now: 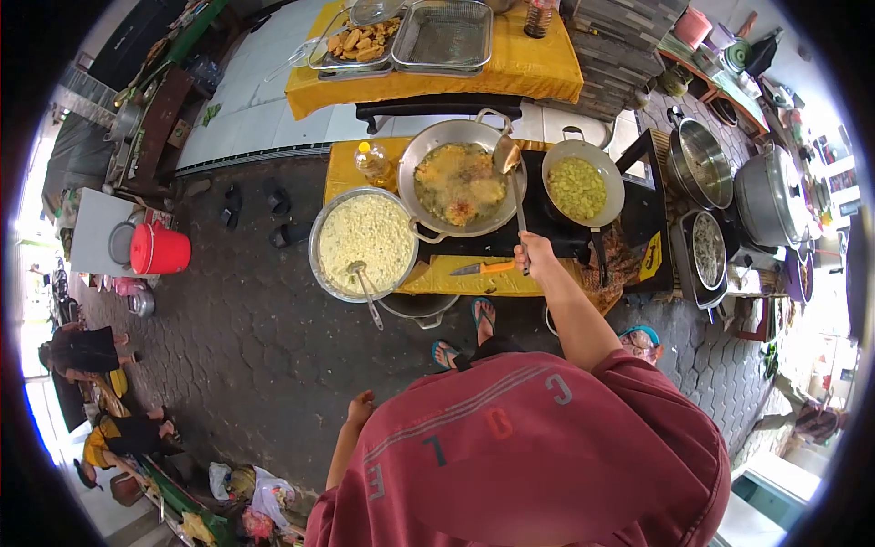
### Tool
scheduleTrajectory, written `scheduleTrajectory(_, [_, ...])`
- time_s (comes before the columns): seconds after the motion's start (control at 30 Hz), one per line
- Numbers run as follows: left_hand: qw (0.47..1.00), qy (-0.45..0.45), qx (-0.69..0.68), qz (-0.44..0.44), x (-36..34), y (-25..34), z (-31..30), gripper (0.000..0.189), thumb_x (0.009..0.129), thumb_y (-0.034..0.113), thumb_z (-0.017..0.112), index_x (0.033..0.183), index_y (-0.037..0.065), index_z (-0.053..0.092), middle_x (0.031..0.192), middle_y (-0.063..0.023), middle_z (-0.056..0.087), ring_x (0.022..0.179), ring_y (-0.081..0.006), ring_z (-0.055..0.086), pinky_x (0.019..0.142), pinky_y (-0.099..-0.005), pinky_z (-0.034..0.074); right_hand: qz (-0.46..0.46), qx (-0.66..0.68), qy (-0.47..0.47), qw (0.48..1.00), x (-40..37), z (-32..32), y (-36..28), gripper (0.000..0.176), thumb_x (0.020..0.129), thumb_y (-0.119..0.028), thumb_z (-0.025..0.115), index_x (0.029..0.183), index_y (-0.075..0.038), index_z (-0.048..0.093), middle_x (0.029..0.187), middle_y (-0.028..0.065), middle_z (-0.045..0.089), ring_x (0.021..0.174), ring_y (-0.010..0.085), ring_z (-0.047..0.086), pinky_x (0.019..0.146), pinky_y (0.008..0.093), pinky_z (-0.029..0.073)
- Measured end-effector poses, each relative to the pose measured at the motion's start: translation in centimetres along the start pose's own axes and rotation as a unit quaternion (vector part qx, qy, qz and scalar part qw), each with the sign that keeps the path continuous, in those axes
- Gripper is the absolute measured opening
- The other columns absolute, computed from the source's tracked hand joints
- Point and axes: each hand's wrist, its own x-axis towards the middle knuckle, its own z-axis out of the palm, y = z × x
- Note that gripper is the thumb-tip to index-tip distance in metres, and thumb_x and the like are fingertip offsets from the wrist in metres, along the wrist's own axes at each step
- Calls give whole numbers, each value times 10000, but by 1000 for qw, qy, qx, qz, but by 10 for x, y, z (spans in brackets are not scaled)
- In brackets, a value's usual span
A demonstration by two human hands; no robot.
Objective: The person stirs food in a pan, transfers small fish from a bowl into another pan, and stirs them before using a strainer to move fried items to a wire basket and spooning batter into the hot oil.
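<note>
My right hand (536, 253) grips the long handle of a metal ladle (520, 205). The ladle's head is at the right rim of a large wok (422, 146), with something brownish in it. Golden fritters (460, 187) fry in bubbling oil in the wok. My left hand (362, 406) hangs low beside my body, holding nothing, its fingers loosely bent. Left of the wok stands a wide basin of pale batter (365, 239), with a spoon (367, 296) leaning in it. A frying pan (609, 173) on the right holds chopped yellow-green pieces (576, 190).
An orange-handled knife (483, 268) lies on the yellow cloth near the front edge. Behind the wok are an oil bottle (374, 162) and a wire basket (444, 35) beside fried pieces (363, 41). Big pots (770, 196) stand right. Two people (118, 436) are at far left.
</note>
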Motion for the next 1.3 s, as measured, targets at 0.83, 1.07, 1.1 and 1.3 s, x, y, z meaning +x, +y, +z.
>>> scheduleTrajectory(0.83, [998,-7,51,44,16,-34,13,398,792,-39,412,1177,42,474,1076,-93,561,840,-180,580,704,-294,468,-23,-197,-45,979,-13,47,38,266,894,-238,446,1128,-112,470,541,9,391,357,110,325,329,286,308])
scheduleTrajectory(1.07, [997,11,56,45,-3,-31,12,382,797,-44,394,1164,22,476,1073,-90,562,810,-170,579,692,-284,469,-41,-244,76,966,-16,62,43,269,892,-215,450,1125,-90,493,544,55,412,358,156,327,344,329,292])
scheduleTrajectory(1.1, [997,10,55,44,1,-37,12,382,797,-44,394,1164,22,476,1073,-90,562,810,-170,579,692,-284,469,-56,-263,88,959,-13,61,44,260,889,-211,455,1115,-93,505,558,65,432,366,167,346,347,338,295])
scheduleTrajectory(1.3, [999,7,31,28,-13,-44,19,393,801,-38,395,1182,24,469,1092,-94,554,815,-166,575,724,-287,471,-145,-347,141,916,42,57,73,211,881,-212,474,1045,-106,554,614,88,502,413,208,429,357,354,310])
